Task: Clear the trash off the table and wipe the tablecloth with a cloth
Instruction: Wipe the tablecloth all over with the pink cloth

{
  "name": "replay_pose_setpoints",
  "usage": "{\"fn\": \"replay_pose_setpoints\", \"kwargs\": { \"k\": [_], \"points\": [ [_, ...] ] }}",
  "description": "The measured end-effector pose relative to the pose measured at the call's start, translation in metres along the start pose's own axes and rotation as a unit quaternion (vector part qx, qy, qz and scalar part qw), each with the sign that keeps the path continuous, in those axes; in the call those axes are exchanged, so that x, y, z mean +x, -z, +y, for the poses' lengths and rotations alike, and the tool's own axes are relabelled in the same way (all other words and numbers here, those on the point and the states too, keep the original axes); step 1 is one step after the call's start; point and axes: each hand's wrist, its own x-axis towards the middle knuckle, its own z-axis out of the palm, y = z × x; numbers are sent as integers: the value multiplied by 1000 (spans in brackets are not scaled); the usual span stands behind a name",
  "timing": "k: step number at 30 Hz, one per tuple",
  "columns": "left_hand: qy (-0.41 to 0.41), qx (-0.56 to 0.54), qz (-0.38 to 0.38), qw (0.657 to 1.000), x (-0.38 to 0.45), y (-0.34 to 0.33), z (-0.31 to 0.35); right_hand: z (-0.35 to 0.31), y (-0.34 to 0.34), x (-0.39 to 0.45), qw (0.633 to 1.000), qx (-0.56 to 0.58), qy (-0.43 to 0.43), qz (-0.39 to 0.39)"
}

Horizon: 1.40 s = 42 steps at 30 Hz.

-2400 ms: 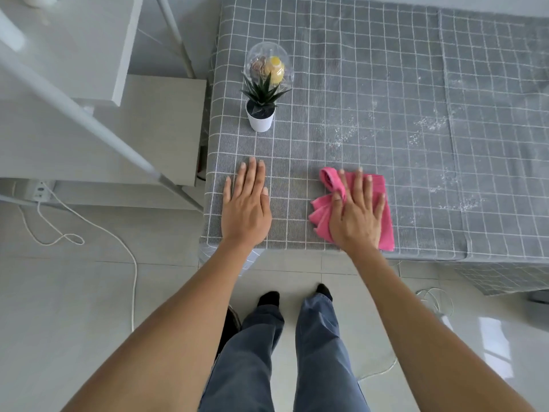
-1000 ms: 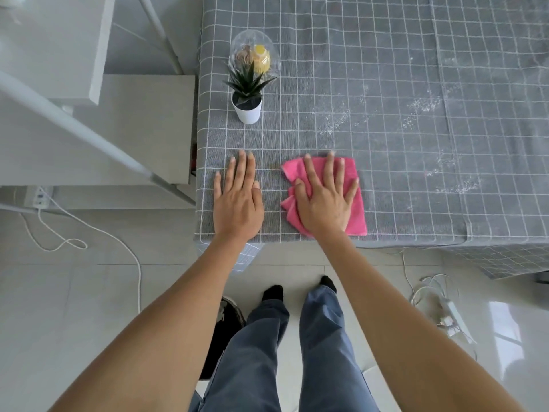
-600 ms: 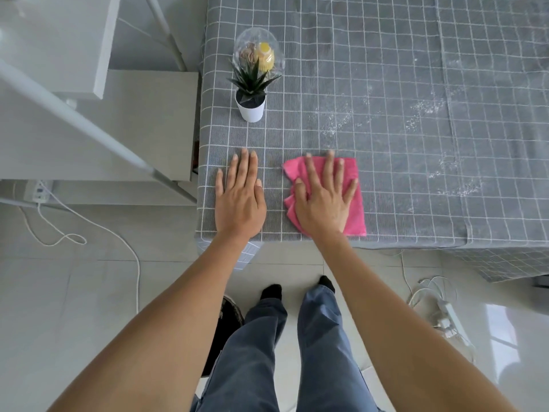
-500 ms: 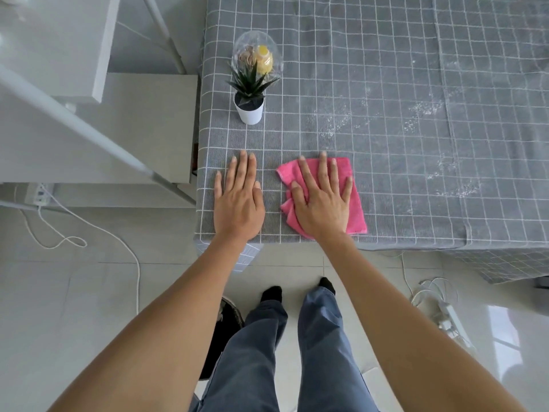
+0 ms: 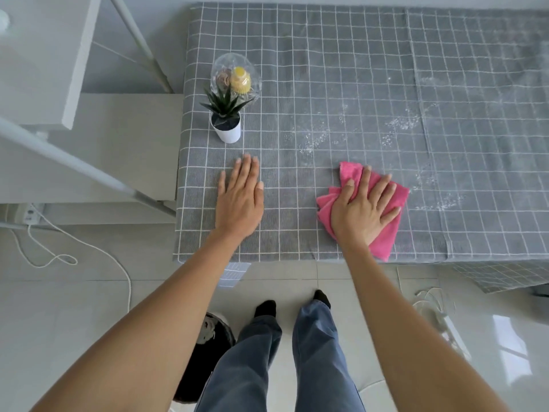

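Observation:
A grey checked tablecloth point(image 5: 371, 69) covers the table. My right hand point(image 5: 364, 208) lies flat with spread fingers on a crumpled pink cloth point(image 5: 386, 239) near the front edge. My left hand point(image 5: 239, 199) rests flat and open on the tablecloth, well to the left of the cloth. White crumbs or powder point(image 5: 315, 141) are scattered across the middle, with more crumbs point(image 5: 442, 203) just right of the cloth.
A small green plant in a white pot point(image 5: 226, 126) stands near the table's left edge, with a clear dome holding cupcakes point(image 5: 236, 80) behind it. A dark bin point(image 5: 205, 358) sits on the floor by my legs. White shelving point(image 5: 38, 55) and cables point(image 5: 59, 254) are on the left.
My right hand has slid the pink cloth to the right, away from my left hand, and the cloth is now more bunched. My left hand stays flat in place.

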Motion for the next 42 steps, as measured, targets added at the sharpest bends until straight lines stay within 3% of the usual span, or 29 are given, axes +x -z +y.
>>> {"fn": "replay_pose_setpoints", "kwargs": {
  "k": [3, 7, 9, 11, 15, 17, 19, 23, 26, 29, 32, 35, 42],
  "points": [
    [-28, -1, -16, 999, 28, -2, 11, -22, -11, -12, 999, -8, 37, -15],
    [-30, 0, -5, 1000, 57, 0, 8, -37, -17, -13, 961, -59, 260, -72],
    [-41, 9, 0, 999, 59, 1, 1, -33, -13, 1, 937, -78, 331, -77],
    [-45, 19, 4, 999, 55, -1, -4, -29, -7, 28, 941, -104, 316, -66],
    [-33, 33, 22, 999, 54, -3, -4, -40, 2, 87, 988, -58, 139, -35],
    [-24, 26, 28, 999, 54, -3, -4, -50, 0, 97, 995, -20, 98, -24],
    [-22, 25, 29, 999, 54, -3, -3, -61, -6, 90, 993, -34, 108, -19],
    [-22, 26, 31, 999, 53, -2, -1, -82, -23, 49, 968, -66, 237, -53],
    [-24, 29, 31, 999, 53, 1, -1, -84, -24, 46, 953, -82, 284, -71],
    [-24, 29, 32, 999, 52, 1, -2, -68, -13, 75, 964, -108, 236, -51],
    [-23, 24, 38, 999, 52, 1, -1, -59, -7, 93, 991, -63, 117, -28],
    [-21, 25, 42, 999, 52, 0, -2, -72, -11, 84, 997, -31, 71, -15],
    [-25, 47, 48, 997, 52, -1, -2, -120, -35, 54, 974, -65, 209, -54]
  ]
}}
